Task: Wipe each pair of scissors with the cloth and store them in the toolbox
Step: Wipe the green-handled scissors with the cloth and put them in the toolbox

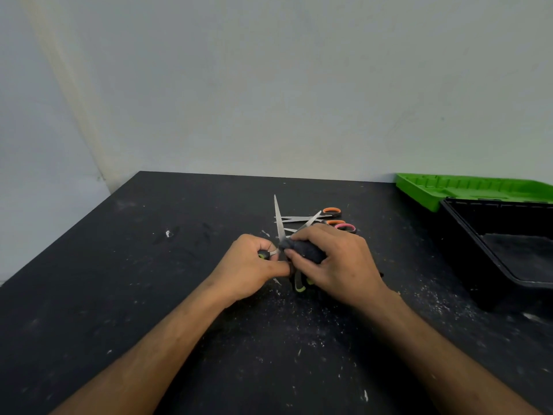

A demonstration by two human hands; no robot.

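My left hand (250,266) grips the black and green handle of a pair of scissors (279,218), whose blades stand spread open and point away from me. My right hand (335,262) holds a dark cloth (305,250) bunched around the scissors near the pivot. Behind my hands, two more pairs lie on the black table (149,280): the orange-handled scissors (330,211) and the pink-handled scissors (344,226), their blades pointing left. The black toolbox (502,250) stands open at the right.
The toolbox's green lid (466,187) lies open against the wall at the back right. White specks and scraps are scattered over the table top. A pale wall rises behind the table, and the table's left edge runs diagonally.
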